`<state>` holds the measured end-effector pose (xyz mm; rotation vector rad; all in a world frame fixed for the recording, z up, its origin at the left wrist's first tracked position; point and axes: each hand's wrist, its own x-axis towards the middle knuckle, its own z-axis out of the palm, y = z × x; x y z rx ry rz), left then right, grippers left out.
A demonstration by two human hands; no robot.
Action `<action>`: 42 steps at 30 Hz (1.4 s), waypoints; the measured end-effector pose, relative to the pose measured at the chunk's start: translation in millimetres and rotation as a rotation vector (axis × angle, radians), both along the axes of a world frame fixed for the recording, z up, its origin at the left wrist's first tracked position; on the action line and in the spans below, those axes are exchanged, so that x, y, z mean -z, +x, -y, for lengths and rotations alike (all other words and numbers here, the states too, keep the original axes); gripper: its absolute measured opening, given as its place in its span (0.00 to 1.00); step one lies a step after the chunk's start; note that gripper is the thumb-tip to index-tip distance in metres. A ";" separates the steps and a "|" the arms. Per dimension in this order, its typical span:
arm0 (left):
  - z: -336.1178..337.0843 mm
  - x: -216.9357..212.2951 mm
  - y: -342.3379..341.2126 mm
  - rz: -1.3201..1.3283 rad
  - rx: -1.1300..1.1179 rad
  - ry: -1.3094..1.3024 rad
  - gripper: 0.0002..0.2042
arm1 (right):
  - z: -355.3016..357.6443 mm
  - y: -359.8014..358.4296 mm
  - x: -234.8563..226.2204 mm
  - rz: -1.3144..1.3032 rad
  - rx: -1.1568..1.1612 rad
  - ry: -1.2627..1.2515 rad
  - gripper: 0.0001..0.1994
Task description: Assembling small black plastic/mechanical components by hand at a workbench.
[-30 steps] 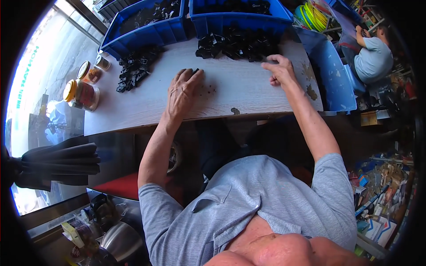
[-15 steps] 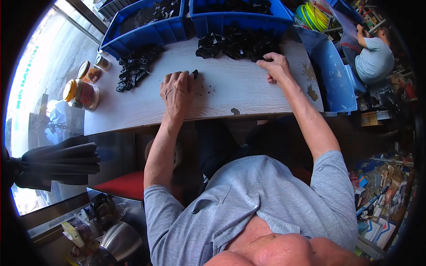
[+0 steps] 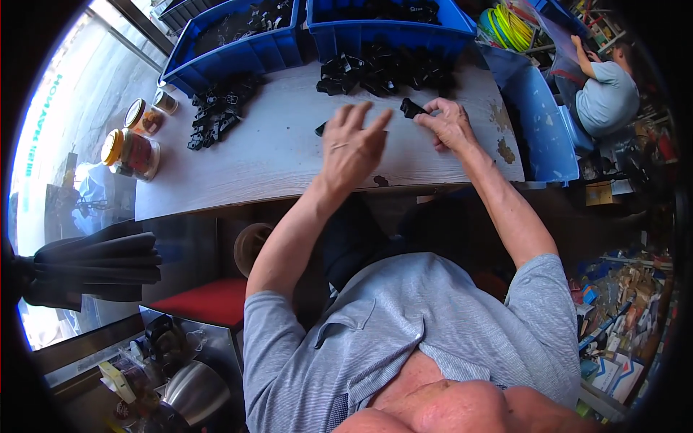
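Note:
My right hand (image 3: 450, 125) pinches a small black plastic part (image 3: 411, 109) between thumb and fingers, just in front of a loose heap of similar black parts (image 3: 375, 68). Over the middle of the table my left hand (image 3: 352, 148) is open, its fingers spread. A dark piece (image 3: 320, 130) lies on the tabletop at its left side, partly covered by the hand. Farther left, a second group of black parts (image 3: 216, 115) spreads across the white table (image 3: 238, 169).
Two blue bins (image 3: 390, 32) of black parts stand along the far edge. Lidded jars (image 3: 133, 154) sit at the left. A light-blue tub (image 3: 545, 137) adjoins the table's right side. Beyond it a person (image 3: 610, 94) sits at work.
My right hand has drawn back slightly from the heap with a black part in its fingers. My left hand has left the dark piece's far side, moved right and spread its fingers.

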<state>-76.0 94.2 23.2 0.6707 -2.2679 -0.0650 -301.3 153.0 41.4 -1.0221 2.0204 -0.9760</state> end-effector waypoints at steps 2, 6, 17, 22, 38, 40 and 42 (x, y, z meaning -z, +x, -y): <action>-4.0 -4.7 -24.7 0.056 0.070 0.072 0.20 | -0.8 1.8 2.7 -0.018 -0.033 -0.011 0.16; 5.0 13.1 -47.6 0.108 0.073 0.122 0.20 | -0.4 3.6 8.8 0.005 -0.088 -0.016 0.14; -0.5 21.7 -48.1 -0.004 0.003 0.052 0.10 | 2.1 13.5 3.0 -0.020 -0.165 -0.023 0.13; 2.7 25.3 -47.0 -0.015 -0.034 0.154 0.12 | 4.4 13.5 7.9 -0.035 -0.166 -0.050 0.12; 20.4 29.2 -47.6 -0.078 -0.241 0.336 0.10 | -12.1 11.8 7.2 0.075 -0.188 -0.102 0.12; 23.5 27.9 -47.2 -0.071 -0.249 0.378 0.09 | -11.6 13.5 8.2 0.062 -0.189 -0.105 0.12; 26.6 26.2 -47.4 -0.056 -0.257 0.386 0.09 | -12.7 13.0 8.3 0.047 -0.181 -0.111 0.12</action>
